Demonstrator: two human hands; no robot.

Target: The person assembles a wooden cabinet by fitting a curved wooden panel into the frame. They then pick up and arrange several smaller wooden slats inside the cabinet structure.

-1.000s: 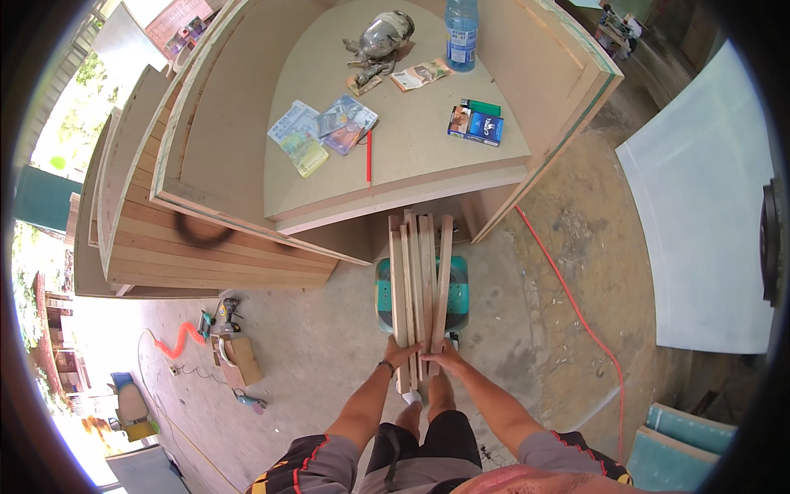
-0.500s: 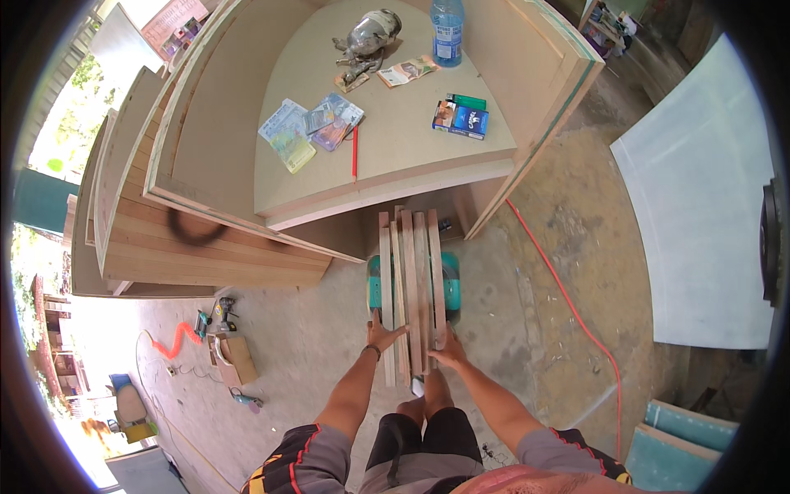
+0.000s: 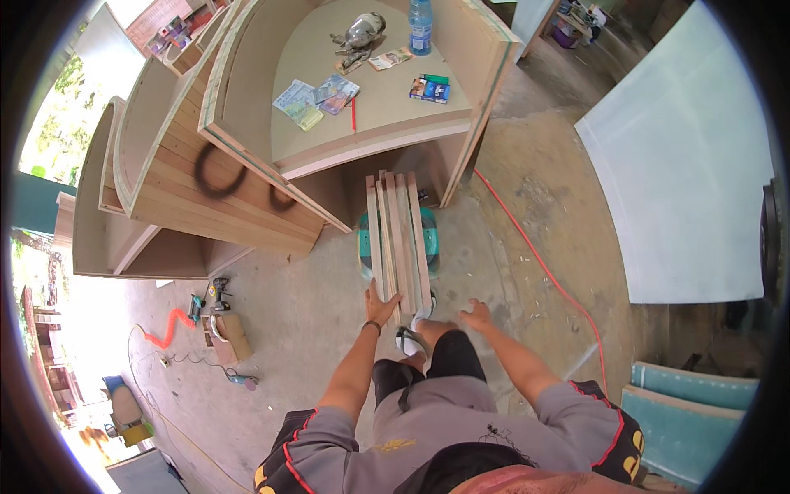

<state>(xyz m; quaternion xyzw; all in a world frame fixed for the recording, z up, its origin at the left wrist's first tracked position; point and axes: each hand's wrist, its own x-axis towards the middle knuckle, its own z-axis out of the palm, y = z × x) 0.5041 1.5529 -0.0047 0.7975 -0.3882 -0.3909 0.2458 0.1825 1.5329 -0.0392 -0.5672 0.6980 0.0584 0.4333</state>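
Note:
Several long wooden strips (image 3: 400, 239) lie side by side, pointing away from me, on a teal stool (image 3: 430, 239). Their far ends reach under the shelf of a curved cabinet (image 3: 378, 148). My left hand (image 3: 382, 305) rests against the near end of the leftmost strips, thumb spread away from the fingers. Apart from the wood, on its right, my right hand (image 3: 475, 315) hangs in the air over the floor, fingers apart and holding nothing. One of my feet (image 3: 424, 313) is beside the strips' near ends.
On the cabinet shelf are a blue bottle (image 3: 420, 29), banknotes (image 3: 336, 93), a red pencil (image 3: 354, 114), a small blue box (image 3: 430, 90) and a silvery figurine (image 3: 364, 31). A red hose (image 3: 539, 247) crosses the floor at right. A drill (image 3: 219, 294) and cardboard box (image 3: 231, 338) sit left.
My right hand has left the strips and moved out to the right. The left hand stays at the strips. My feet have shifted, and the view has moved.

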